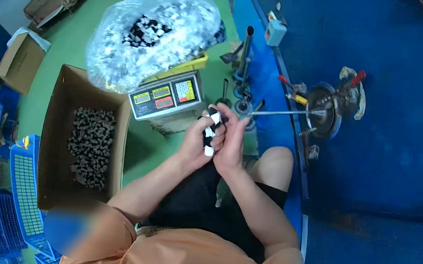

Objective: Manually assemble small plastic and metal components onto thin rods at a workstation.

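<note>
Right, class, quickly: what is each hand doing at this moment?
Left hand: closed around a stack of small black and white parts.
Right hand: closed on the same stack from the other side.

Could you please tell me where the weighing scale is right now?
In the head view, the weighing scale sits left of centre, beneath the clear plastic bag, right of the cardboard box, just beyond both hands.

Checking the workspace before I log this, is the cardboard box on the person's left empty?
No, the open cardboard box has a pile of small dark parts lying along its inner right side.
</note>
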`<state>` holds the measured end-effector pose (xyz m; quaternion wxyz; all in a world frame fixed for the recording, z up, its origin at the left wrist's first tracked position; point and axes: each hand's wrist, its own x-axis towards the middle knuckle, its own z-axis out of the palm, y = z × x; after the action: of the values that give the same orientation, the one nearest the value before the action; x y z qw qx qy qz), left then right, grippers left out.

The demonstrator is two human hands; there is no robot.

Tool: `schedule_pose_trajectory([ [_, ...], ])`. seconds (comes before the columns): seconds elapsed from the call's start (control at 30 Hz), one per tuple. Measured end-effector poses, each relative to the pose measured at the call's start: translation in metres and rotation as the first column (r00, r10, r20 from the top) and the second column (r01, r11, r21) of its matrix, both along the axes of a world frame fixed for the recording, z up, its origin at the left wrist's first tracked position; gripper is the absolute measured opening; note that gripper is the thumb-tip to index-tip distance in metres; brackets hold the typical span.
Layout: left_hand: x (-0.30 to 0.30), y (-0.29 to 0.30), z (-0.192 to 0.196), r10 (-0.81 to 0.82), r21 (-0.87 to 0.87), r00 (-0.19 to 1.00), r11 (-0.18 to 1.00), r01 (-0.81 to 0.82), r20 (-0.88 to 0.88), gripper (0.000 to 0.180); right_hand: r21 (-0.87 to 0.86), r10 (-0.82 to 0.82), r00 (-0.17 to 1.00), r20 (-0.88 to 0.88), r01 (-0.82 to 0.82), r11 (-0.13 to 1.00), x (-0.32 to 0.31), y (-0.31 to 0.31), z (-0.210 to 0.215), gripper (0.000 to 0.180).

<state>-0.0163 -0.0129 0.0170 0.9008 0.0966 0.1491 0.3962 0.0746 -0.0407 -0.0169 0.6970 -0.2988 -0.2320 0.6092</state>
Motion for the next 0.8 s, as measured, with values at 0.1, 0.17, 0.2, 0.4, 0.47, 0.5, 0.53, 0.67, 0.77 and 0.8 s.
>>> schedule_pose_trajectory([
  [0.1, 0.028, -0.012, -0.004, 0.319, 0.318, 0.77, 0.935, -0.159, -0.553, 0.014, -0.034, -0.061, 0.993, 0.098, 0.065, 0.997, 0.004, -0.004, -0.013, 0.06],
  [0.17, 0.044, -0.017, -0.003, 0.479, 0.493, 0.591, 0.856, -0.154, -0.649, 0.016, -0.081, -0.122, 0.978, 0.167, 0.137, 0.987, 0.005, -0.006, -0.011, 0.057],
  [0.2, 0.05, -0.019, -0.003, 0.557, 0.574, 0.491, 0.808, -0.133, -0.67, 0.017, -0.103, -0.152, 0.967, 0.202, 0.176, 0.979, 0.006, -0.007, -0.008, 0.056],
  [0.4, 0.055, -0.02, -0.018, 0.694, 0.729, 0.397, 0.679, -0.084, -0.601, 0.02, 0.079, -0.268, 0.815, 0.514, 0.266, 0.961, 0.009, -0.009, 0.017, 0.047],
  [0.47, 0.055, -0.025, -0.018, 0.67, 0.72, 0.398, 0.693, -0.033, -0.627, 0.021, 0.058, -0.232, 0.833, 0.502, 0.235, 0.97, 0.017, -0.009, 0.007, 0.042],
  [0.5, 0.054, -0.026, -0.016, 0.649, 0.712, 0.396, 0.702, 0.017, -0.65, 0.021, 0.041, -0.195, 0.851, 0.487, 0.201, 0.979, 0.021, -0.006, 0.002, 0.039],
  [0.53, 0.053, -0.026, -0.014, 0.627, 0.7, 0.39, 0.711, 0.067, -0.674, 0.022, 0.025, -0.157, 0.868, 0.472, 0.164, 0.986, 0.026, -0.004, -0.004, 0.035],
  [0.67, 0.053, -0.026, -0.018, 0.609, 0.68, 0.386, 0.73, 0.068, -0.693, 0.022, -0.001, -0.088, 0.91, 0.406, 0.096, 0.995, 0.03, 0.0, -0.008, 0.032],
  [0.77, 0.055, -0.027, -0.017, 0.602, 0.672, 0.422, 0.74, 0.025, -0.678, 0.022, -0.012, -0.08, 0.924, 0.375, 0.091, 0.996, 0.026, 0.0, -0.002, 0.032],
  [0.8, 0.057, -0.028, -0.015, 0.619, 0.676, 0.413, 0.737, -0.011, -0.668, 0.023, 0.006, -0.125, 0.905, 0.407, 0.134, 0.991, 0.025, 0.001, 0.0, 0.031],
])
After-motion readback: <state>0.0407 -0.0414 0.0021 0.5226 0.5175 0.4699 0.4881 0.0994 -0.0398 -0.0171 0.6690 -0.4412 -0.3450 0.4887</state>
